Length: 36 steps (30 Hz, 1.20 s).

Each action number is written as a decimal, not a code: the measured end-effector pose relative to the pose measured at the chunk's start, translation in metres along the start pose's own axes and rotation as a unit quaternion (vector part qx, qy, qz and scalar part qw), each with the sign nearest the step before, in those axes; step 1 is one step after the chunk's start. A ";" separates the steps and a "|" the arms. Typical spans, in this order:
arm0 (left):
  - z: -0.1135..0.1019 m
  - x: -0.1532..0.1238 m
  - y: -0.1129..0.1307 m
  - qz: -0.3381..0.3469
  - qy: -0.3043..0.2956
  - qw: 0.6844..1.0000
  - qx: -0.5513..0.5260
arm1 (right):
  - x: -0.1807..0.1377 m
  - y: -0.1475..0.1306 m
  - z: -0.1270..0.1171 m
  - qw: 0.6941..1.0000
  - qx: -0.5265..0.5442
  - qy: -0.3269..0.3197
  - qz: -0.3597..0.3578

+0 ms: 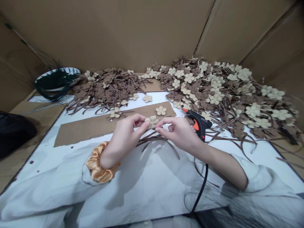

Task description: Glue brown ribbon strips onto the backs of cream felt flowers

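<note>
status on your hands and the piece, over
Left hand and right hand both pinching cream flower cutout. Black-and-orange glue gun lying just beyond right hand.

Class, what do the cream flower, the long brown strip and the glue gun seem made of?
The cream flower looks like matte felt or foam, unshiny and soft-edged. The long brown strip seems corrugated cardboard, ribbed along its edge. The glue gun seems moulded plastic, glossy black and orange.
</note>
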<state>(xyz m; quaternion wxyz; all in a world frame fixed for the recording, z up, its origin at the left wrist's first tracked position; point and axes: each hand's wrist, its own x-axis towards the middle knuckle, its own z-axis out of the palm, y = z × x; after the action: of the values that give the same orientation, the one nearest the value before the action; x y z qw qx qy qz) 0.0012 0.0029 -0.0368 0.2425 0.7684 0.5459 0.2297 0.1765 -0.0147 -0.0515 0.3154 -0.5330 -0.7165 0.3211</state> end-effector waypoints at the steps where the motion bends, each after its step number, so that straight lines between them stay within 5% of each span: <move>1: 0.000 0.000 0.000 0.003 0.002 1.000 0.001 | 0.000 -0.001 0.000 1.000 0.000 0.003 0.002; 19: 0.010 -0.012 -0.001 0.064 0.056 0.996 0.011 | -0.001 0.002 0.001 0.998 -0.012 0.050 -0.035; 36: 0.018 -0.018 -0.003 0.116 0.081 0.990 0.002 | -0.002 -0.004 -0.001 0.998 0.030 0.038 0.040</move>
<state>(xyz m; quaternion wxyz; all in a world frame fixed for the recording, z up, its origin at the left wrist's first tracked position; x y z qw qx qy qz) 0.0049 -0.0157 -0.0542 0.1679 0.8062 0.4709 0.3164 0.1755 -0.0170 -0.0481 0.3450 -0.5633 -0.6722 0.3344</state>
